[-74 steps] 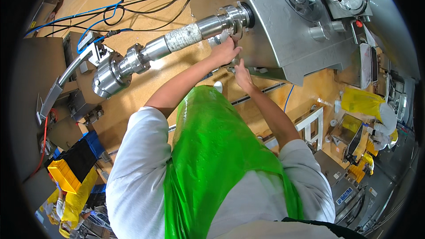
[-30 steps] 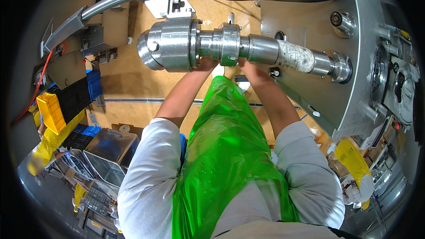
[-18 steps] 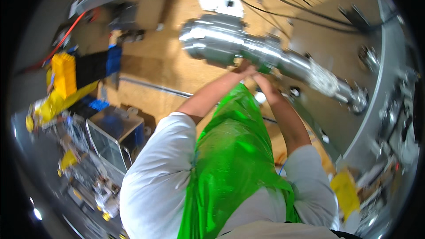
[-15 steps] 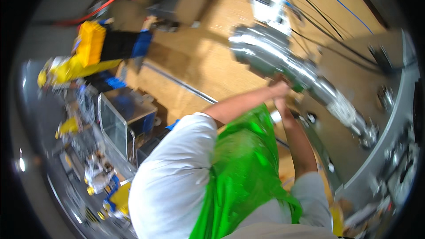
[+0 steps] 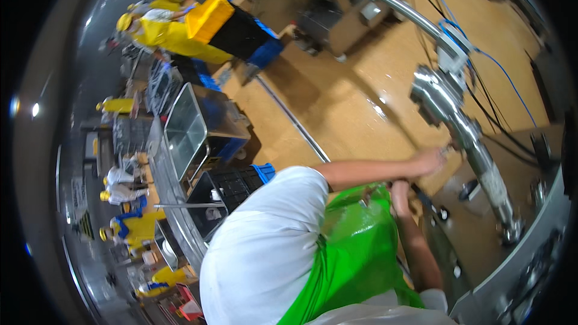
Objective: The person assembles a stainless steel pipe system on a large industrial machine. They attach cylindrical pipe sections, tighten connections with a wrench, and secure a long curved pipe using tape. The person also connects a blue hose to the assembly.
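A long polished steel pipe assembly (image 5: 466, 123) hangs at right from a steel bracket. My left hand (image 5: 427, 162) reaches across to just left of its body, fingers closed and pointing at a small metal part I cannot make out. Lower and nearer my body, my right hand (image 5: 400, 197) is bent at the wrist beside my green apron (image 5: 352, 253). Its fingers are partly hidden, so I cannot see whether it holds anything. A small shiny metal piece (image 5: 366, 196) shows against the apron just left of it.
Blue and black cables (image 5: 494, 99) trail right of the pipe. A steel tub cart (image 5: 188, 129) and black crate (image 5: 232, 189) stand left. People in yellow aprons work at far left, one beside a yellow bin (image 5: 209, 17). A steel frame edge (image 5: 518, 250) curves along the right.
The whole view has turned, so the carts and workers show more fully. My hands, together under the pipe before, are now apart, with the right one drawn back toward my apron.
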Motion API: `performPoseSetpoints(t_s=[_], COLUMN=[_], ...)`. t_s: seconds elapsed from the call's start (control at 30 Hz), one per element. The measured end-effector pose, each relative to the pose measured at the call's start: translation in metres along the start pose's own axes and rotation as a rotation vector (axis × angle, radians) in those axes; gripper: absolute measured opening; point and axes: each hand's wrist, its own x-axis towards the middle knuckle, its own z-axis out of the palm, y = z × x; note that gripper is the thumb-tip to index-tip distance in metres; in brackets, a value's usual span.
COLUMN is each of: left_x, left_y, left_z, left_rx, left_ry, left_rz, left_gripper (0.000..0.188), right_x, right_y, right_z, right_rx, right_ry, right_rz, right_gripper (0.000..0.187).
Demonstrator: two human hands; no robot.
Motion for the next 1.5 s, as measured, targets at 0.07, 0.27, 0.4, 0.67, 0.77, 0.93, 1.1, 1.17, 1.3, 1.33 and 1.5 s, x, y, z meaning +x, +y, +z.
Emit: performPoseSetpoints(t_s=[0.07, 0.27, 0.4, 0.67, 0.77, 0.93, 1.1, 1.17, 1.3, 1.33, 1.5], left_x=[0.000, -0.022, -0.003, 0.061, 0.079, 0.102, 0.072, 0.056, 0.051, 0.052, 0.041], left_y=[0.004, 0.022, 0.001, -0.031, -0.062, -0.097, -0.074, -0.059, -0.048, -0.046, -0.034], left_z=[0.002, -0.035, -0.019, 0.040, 0.046, 0.042, 0.026, 0.018, 0.011, 0.014, 0.019], left_rx=[0.034, -0.340, -0.407, -0.172, -0.132, 0.212, 0.147, 0.145, 0.147, 0.127, -0.176], left_ry=[-0.107, -0.263, -0.199, 0.150, 0.127, 0.139, 0.007, -0.087, -0.073, -0.031, 0.138], left_rz=[0.093, -0.289, -0.286, 0.240, 0.330, 0.621, 0.196, -0.040, -0.171, -0.148, 0.135], left_gripper=[0.030, 0.037, 0.044, 0.038, 0.019, 0.012, 0.027, 0.038, 0.052, 0.052, 0.063], right_x=[-0.030, -0.102, -0.043, 0.152, 0.146, 0.149, 0.155, 0.159, 0.130, 0.128, 0.096], right_y=[-0.004, -0.096, -0.062, 0.019, -0.021, -0.036, 0.014, 0.035, 0.023, 0.019, 0.014], right_z=[-0.005, 0.010, -0.009, -0.100, -0.106, -0.107, -0.070, -0.056, -0.044, -0.044, -0.032], right_rx=[0.091, -0.055, -0.150, -0.722, -0.672, -0.454, -0.420, -0.382, -0.429, -0.360, -0.423], right_ry=[-0.036, -0.208, -0.178, 0.207, 0.154, 0.160, 0.228, 0.263, 0.321, 0.297, 0.329], right_rz=[0.014, 0.078, 0.179, -0.583, -0.652, -0.730, -0.636, -0.624, -0.533, -0.504, -0.481], right_gripper=[0.032, 0.060, 0.045, 0.027, 0.031, 0.039, 0.043, 0.045, 0.045, 0.043, 0.033])
